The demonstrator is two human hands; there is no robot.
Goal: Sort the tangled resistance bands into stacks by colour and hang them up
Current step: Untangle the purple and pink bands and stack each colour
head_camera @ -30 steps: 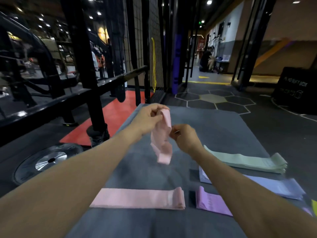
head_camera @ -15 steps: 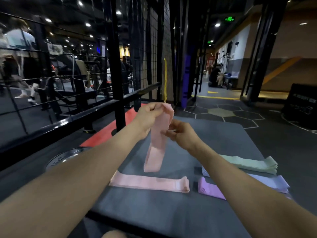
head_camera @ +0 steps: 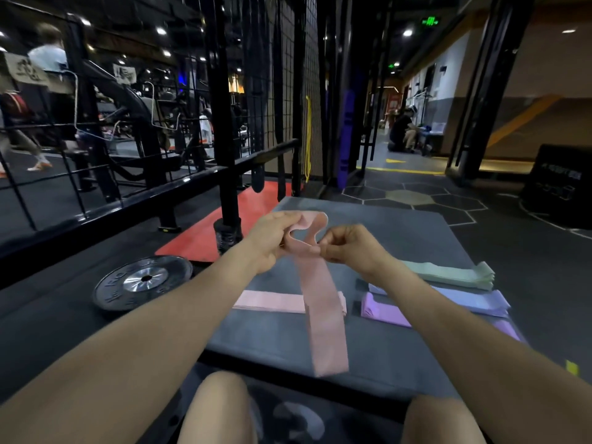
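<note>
A pink resistance band [head_camera: 322, 302] hangs in the air above the grey mat [head_camera: 400, 232]. My left hand [head_camera: 270, 238] grips its top loop on the left, and my right hand [head_camera: 347, 248] pinches it on the right, so the top is spread open. The rest of the band dangles straight down toward me. On the mat lie a flat pink stack [head_camera: 269, 301], a purple stack [head_camera: 382, 310], a lilac-blue stack [head_camera: 471, 301] and a mint-green stack [head_camera: 448, 274].
A black weight plate [head_camera: 144, 282] lies on the floor left of the mat. A black rack upright [head_camera: 226, 155] and wire mesh panel [head_camera: 307, 75] stand behind it, with yellow and purple bands hanging. A black box [head_camera: 559, 184] sits far right. My knees are below.
The crumpled pink band has been drawn out and now hangs at full length. My hands have spread its top loop apart. The view has tilted up and back.
</note>
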